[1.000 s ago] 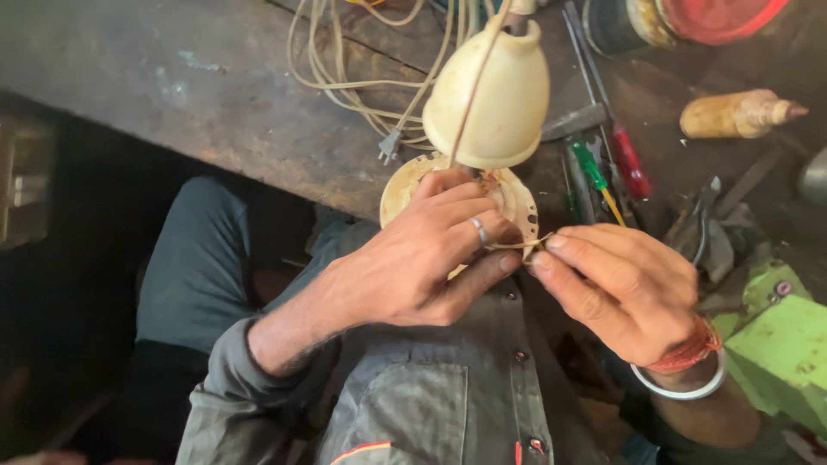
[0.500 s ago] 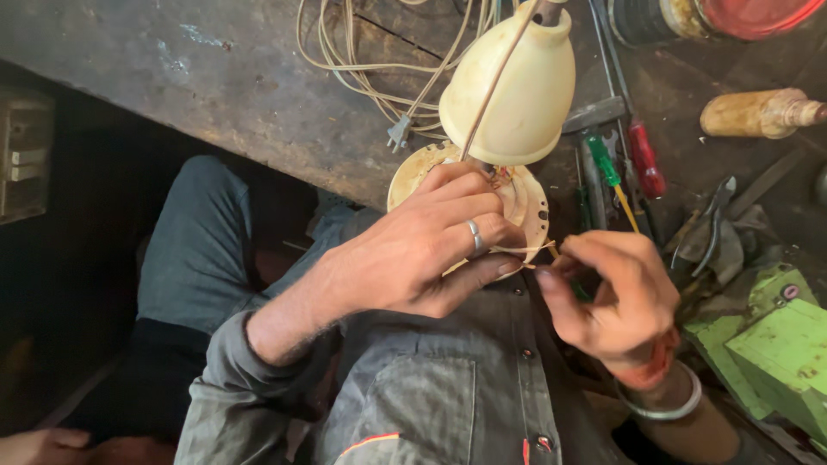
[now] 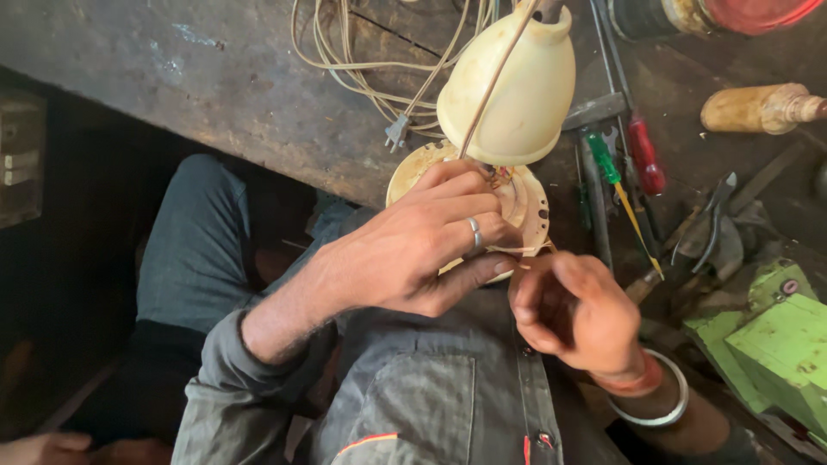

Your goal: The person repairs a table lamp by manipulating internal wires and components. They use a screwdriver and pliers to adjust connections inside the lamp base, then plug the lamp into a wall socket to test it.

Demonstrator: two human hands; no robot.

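Observation:
My left hand (image 3: 413, 250), with a ring on one finger, lies over a round cream base plate (image 3: 534, 211) and grips it against the edge of the workbench. A cream dome-shaped cover (image 3: 512, 90) hangs tilted just above the plate, and a thin brown cord (image 3: 491, 86) runs across it down into the plate's small wires. Curled beside the plate's lower right edge, my right hand (image 3: 577, 314) wears a bangle and pinches a thin wire end (image 3: 517, 263) between thumb and fingers. The two hands almost touch.
A dark, worn workbench (image 3: 215, 77) carries a coiled white cable with a plug (image 3: 396, 129). Screwdrivers with a red handle (image 3: 644, 157) and a green handle (image 3: 605, 159), pliers (image 3: 711, 224), a wooden handle (image 3: 754, 108) and a green metal block (image 3: 775, 344) lie to the right.
My right hand has closed from spread fingers into a curl and turned its back upward, staying at the plate's edge. My left hand keeps its hold on the plate.

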